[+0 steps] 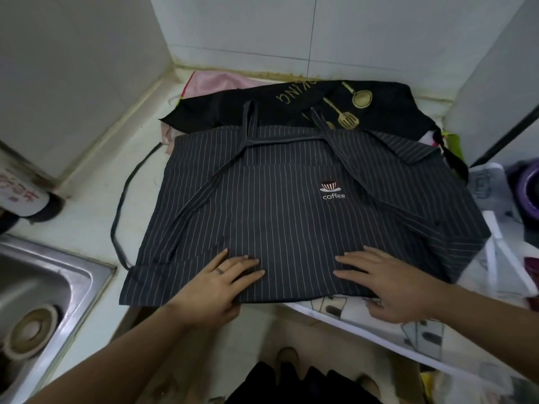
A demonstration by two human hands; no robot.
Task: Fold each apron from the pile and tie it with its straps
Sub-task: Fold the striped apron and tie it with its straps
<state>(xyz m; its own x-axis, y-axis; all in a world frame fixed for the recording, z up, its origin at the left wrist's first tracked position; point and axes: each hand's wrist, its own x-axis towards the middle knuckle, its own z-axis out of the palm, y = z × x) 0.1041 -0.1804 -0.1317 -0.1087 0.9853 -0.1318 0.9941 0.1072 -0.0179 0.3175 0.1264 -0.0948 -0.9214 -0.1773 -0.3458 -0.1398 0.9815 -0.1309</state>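
A dark pinstriped apron (291, 217) with a "coffee" logo lies spread flat on the white counter (96, 205). Its straps (201, 196) cross loosely over its upper part, and one strap (119, 208) loops off its left edge onto the counter. My left hand (221, 284) rests flat on the near edge of the apron, fingers straight. My right hand (388, 284) lies flat on the same edge further right, fingers spread. Behind the striped apron sits a black apron (291, 103) with gold utensil prints, on top of pink cloth (210, 83).
A steel sink (38, 298) is set into the counter at the left. White tiled walls (248, 30) close the corner behind. A patterned white cloth (379, 319) lies under the apron's near right side. Clutter, including a purple container (528, 185), fills the right edge.
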